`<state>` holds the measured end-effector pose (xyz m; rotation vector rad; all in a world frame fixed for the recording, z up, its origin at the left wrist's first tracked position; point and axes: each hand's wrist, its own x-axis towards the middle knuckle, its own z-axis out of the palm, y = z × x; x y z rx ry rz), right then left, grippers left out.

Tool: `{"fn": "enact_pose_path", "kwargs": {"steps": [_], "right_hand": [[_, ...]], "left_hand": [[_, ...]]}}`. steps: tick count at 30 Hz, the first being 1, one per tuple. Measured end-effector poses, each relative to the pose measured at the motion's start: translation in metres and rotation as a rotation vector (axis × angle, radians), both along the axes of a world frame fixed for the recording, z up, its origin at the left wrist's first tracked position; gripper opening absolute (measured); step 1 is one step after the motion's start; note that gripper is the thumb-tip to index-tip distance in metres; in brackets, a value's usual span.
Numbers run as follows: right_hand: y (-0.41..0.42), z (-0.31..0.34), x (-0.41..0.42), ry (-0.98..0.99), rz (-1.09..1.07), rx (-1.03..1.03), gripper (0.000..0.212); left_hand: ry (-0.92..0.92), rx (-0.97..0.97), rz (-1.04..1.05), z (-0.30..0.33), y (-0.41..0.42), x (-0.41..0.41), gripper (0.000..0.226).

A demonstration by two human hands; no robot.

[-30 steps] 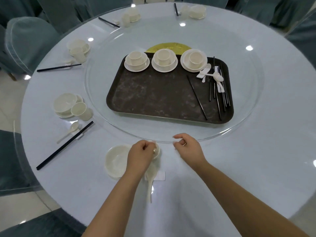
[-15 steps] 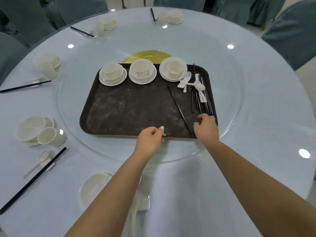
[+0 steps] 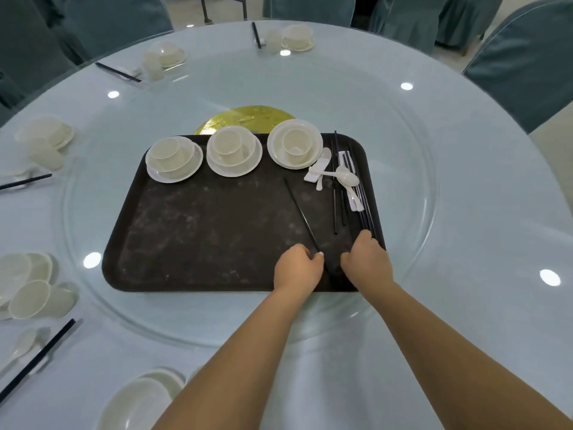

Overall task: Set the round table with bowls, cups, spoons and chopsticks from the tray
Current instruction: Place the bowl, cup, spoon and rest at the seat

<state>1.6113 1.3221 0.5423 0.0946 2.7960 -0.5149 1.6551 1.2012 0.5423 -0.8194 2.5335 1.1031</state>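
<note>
Both arms reach forward, left hand (image 3: 297,268) and right hand (image 3: 366,264) curled, knuckles up

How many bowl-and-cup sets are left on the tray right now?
3, in a row along the tray's far edge: left set, middle set, right set beside the spoons. None looks hidden.

Near ends of chopsticks (image 3: 300,209) hidden under both hands (image 3: 333,266).

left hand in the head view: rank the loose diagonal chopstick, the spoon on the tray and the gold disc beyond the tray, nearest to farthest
1. Loose diagonal chopstick: its near end meets the left hand at the fingertips.
2. Spoon: on the tray's far right part, beside the chopstick bundle.
3. Gold disc: beyond the tray's far edge, at the table's centre.
</note>
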Motion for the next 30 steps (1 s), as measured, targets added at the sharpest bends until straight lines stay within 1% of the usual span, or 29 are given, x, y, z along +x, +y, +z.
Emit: {"fn": "enact_pose_path", "kwargs": {"steps": [2,6,9,12,15,18,20,22,25,27,30], "right_hand": [[0.005,-0.004,-0.004,0.000,-0.002,0.005,0.015],[0.010,-0.008,-0.011,-0.005,-0.005,0.042,0.018],[0.012,-0.011,-0.013,-0.027,-0.014,0.045,0.019],[0.014,-0.013,-0.014,-0.056,0.007,0.055,0.016],[0.014,-0.009,-0.013,-0.058,0.036,0.062,0.026],[0.013,-0.001,-0.011,-0.065,0.086,0.066,0.031],[0.013,0.004,-0.009,-0.093,0.101,0.033,0.031],[0.014,0.010,-0.007,-0.129,0.102,-0.040,0.033],[0.015,0.018,-0.001,-0.176,0.069,-0.148,0.032],[0.014,0.022,0.008,-0.239,-0.002,-0.279,0.030],[0.014,0.030,0.027,-0.313,-0.091,-0.507,0.024]], "left_hand": [[-0.034,-0.062,-0.015,-0.002,0.005,-0.010,0.035],[-0.088,-0.154,-0.011,-0.004,0.011,-0.022,0.051],[-0.106,-0.207,-0.027,-0.005,0.013,-0.025,0.042],[-0.104,-0.208,-0.028,-0.004,0.014,-0.024,0.030],[-0.099,-0.219,-0.041,0.002,0.015,-0.022,0.021],[-0.120,-0.259,-0.046,0.009,0.019,-0.020,0.025],[-0.145,-0.265,-0.037,0.013,0.020,-0.019,0.030],[-0.154,-0.207,0.023,0.016,0.017,-0.018,0.030],[-0.123,0.003,0.156,0.020,0.011,-0.013,0.028],[-0.071,0.178,0.245,0.022,0.012,-0.003,0.030],[0.015,0.338,0.331,0.029,0.017,0.018,0.035]]}}
